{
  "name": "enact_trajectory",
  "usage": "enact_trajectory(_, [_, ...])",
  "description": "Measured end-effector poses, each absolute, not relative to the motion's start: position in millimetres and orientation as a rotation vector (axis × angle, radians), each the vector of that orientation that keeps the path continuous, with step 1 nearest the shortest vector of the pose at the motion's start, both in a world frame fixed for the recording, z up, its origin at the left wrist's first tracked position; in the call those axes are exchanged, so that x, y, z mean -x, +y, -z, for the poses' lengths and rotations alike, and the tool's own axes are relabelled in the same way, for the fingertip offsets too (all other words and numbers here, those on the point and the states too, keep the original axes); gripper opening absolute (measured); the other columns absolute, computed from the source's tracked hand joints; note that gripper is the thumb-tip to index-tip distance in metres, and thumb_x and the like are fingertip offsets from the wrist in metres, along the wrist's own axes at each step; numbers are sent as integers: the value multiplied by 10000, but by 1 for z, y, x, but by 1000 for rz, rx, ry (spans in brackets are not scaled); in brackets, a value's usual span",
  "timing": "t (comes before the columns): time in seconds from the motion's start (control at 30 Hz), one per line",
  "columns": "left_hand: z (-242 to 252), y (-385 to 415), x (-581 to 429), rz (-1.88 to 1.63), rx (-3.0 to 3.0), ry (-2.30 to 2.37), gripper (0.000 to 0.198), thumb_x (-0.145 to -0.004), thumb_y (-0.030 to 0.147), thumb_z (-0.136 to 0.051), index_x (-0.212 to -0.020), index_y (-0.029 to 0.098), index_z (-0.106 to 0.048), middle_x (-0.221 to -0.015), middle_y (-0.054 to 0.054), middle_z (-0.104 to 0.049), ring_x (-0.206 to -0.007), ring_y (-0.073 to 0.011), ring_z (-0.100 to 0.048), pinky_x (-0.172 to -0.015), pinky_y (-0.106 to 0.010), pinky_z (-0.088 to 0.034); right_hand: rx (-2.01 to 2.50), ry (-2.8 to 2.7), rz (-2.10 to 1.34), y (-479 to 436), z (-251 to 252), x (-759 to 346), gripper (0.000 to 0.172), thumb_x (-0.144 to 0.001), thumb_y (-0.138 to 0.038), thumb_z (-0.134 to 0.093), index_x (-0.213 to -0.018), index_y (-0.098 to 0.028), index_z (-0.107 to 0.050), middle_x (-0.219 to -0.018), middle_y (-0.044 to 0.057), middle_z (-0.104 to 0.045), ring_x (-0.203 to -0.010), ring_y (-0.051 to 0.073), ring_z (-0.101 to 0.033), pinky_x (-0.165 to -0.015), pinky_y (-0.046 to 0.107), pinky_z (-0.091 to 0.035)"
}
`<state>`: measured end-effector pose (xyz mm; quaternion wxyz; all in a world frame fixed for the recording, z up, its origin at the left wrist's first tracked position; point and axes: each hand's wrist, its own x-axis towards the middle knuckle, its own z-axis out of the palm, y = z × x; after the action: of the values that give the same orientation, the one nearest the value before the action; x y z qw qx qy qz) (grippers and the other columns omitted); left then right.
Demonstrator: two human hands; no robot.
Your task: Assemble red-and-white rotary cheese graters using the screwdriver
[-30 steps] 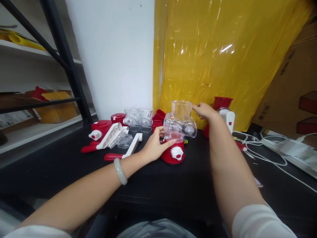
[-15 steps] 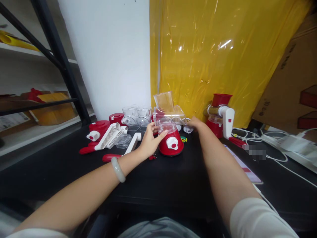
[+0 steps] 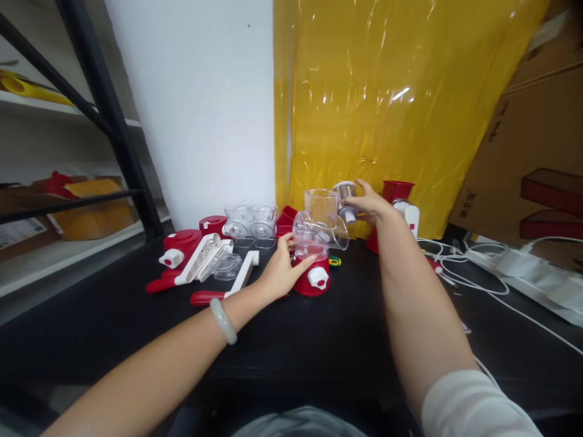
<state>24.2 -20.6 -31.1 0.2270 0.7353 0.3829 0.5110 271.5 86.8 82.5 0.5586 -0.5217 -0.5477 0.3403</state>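
Note:
My left hand (image 3: 283, 270) is closed around the lower part of a rotary grater, with the thumb across the front. Its red base (image 3: 304, 285) stands upright on the black table and bears a white knob (image 3: 317, 278). Above the base is a clear plastic housing (image 3: 321, 203) with a square chute and a round opening facing right. Raised to the right of the housing, my right hand (image 3: 371, 203) grips a metal grater drum (image 3: 345, 193) with a white rim and pale stub. The drum is apart from the housing.
Red bases (image 3: 183, 243), white crank handles with red grips (image 3: 207, 297) and clear housings (image 3: 250, 218) lie to the left. Behind my right arm stands another grater (image 3: 397, 191). White cables (image 3: 483, 273) and a power strip (image 3: 542, 285) lie to the right. Yellow sheeting (image 3: 364, 109) hangs behind.
My right hand has come up from the back of the table with the grater drum. The clear housing now faces another way above the base. My left hand keeps its hold.

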Motion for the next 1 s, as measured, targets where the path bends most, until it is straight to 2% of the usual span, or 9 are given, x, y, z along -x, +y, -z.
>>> enact_trajectory(0.13, [26, -23, -20, -1422, -2165, 1092, 812, -843, 470, -673, -1425, 173, -191, -1363, -213, -503, -1261, -303, -542, -1062, -529, -434, 982, -1138, -801, 54, -100, -258, 881, -592, -152, -760, -1361, -375, -395, -1108, 47, -652, -708, 166, -661, -557, 309, -564])
enact_trajectory(0.23, [20, -26, -16, -1491, -2294, 1132, 888, -816, 474, -698, -1448, 180, -148, -1424, -227, -422, -1328, -325, -475, -1080, -533, -416, 912, -997, -756, 37, -85, -255, 819, -565, -157, -791, -1265, -347, -409, -1198, 57, -597, -809, 178, -665, -555, 285, -577])
enact_trajectory(0.33, [16, -28, -13, -1502, -2393, 1138, 839, -821, 477, -689, -1428, 183, -191, -1428, -222, -412, -1348, -331, -449, -1097, -533, -399, 844, -882, -784, 26, -61, -257, 765, -548, -140, -803, -1171, -336, -402, -1228, 42, -560, -885, 183, -659, -569, 270, -588])
enact_trajectory(0.53, [16, -27, -12, -1491, -2426, 1179, 775, -827, 491, -680, -1378, 189, -227, -1400, -206, -443, -1322, -322, -480, -1081, -530, -414, 604, -796, -998, 12, -27, -251, 649, -576, -134, -826, -1045, -299, -409, -1113, 0, -600, -934, 162, -663, -695, 289, -599])
enact_trajectory(0.8, [16, -25, -12, -1428, -2438, 1185, 761, -847, 490, -656, -1376, 182, -204, -1389, -212, -454, -1327, -301, -477, -1065, -503, -434, 530, -721, -1036, 10, -5, -237, 495, -597, -263, -853, -934, -233, -493, -896, -7, -634, -823, 168, -667, -635, 297, -583])
enact_trajectory(1.0, [19, -25, -13, -1362, -2426, 1149, 727, -879, 440, -623, -1399, 176, -190, -1345, -222, -496, -1283, -322, -527, -1041, -539, -441, 512, -743, -1082, 7, 4, -231, 425, -612, -373, -846, -907, -223, -578, -852, -12, -672, -827, 158, -666, -726, 298, -567])
